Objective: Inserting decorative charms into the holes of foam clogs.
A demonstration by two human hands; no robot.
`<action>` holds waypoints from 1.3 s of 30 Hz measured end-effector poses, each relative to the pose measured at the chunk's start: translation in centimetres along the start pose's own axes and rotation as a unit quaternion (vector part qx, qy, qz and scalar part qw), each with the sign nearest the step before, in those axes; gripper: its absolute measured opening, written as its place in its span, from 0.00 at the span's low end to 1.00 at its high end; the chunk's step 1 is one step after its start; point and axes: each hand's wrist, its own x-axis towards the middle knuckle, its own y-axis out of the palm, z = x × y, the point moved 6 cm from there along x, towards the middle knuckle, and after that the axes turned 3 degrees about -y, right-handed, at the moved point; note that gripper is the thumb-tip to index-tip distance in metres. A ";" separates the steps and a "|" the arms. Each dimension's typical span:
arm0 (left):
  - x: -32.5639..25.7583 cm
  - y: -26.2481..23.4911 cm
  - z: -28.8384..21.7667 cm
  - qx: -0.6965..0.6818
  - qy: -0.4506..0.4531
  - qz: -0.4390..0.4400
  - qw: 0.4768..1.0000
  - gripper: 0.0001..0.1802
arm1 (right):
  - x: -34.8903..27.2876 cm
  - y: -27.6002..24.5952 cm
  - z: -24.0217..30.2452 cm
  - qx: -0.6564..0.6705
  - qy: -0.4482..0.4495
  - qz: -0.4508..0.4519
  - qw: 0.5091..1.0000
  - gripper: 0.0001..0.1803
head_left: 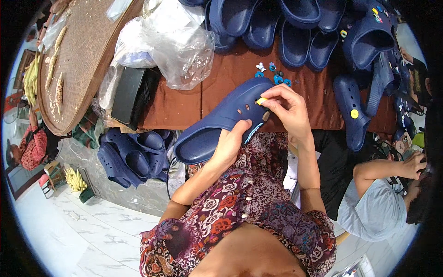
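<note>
The left hand [229,144] grips the blue clog [221,117] to keep it steady, so the right hand [287,110] can pinch a little yellow charm [261,100] against its hole.

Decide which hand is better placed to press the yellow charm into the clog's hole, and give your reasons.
Probably the right hand: its fingertips already pinch the yellow charm at a hole in the navy clog. The left hand grips the clog's side, steadying it.
</note>
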 end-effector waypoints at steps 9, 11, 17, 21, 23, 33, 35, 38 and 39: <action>-0.4 0.1 0.0 0.021 0.021 -0.004 1.000 0.22 | -1.3 -0.9 0.1 0.003 -0.058 -0.016 0.998 0.06; -0.5 0.2 0.0 0.025 0.022 -0.005 0.999 0.21 | -1.3 -0.7 0.2 -0.006 -0.061 -0.018 0.998 0.06; -0.8 0.2 0.0 0.063 0.060 -0.015 0.996 0.21 | -1.0 -0.3 1.5 -0.108 -0.171 -0.016 0.979 0.08; -0.9 0.2 0.0 0.068 0.064 -0.007 0.996 0.21 | -0.8 -0.4 2.1 -0.158 -0.176 -0.039 0.971 0.07; -0.9 0.2 0.1 0.093 0.061 0.004 0.994 0.21 | -0.5 -0.5 2.3 -0.184 -0.176 -0.042 0.966 0.07; 0.6 -0.4 -1.0 0.019 -0.039 0.023 0.999 0.21 | 0.8 0.5 1.3 -0.198 -0.129 0.053 0.970 0.07; 1.2 -0.9 -0.8 -0.016 -0.085 0.019 0.996 0.20 | 0.9 0.6 1.0 -0.200 -0.123 0.067 0.970 0.07; 1.6 -1.3 -0.3 -0.074 -0.144 0.023 0.987 0.20 | 1.2 0.7 0.6 -0.211 -0.080 0.089 0.970 0.07; 1.4 -1.1 -0.6 -0.072 -0.148 0.022 0.986 0.20 | 1.3 0.7 0.4 -0.195 -0.063 0.103 0.973 0.08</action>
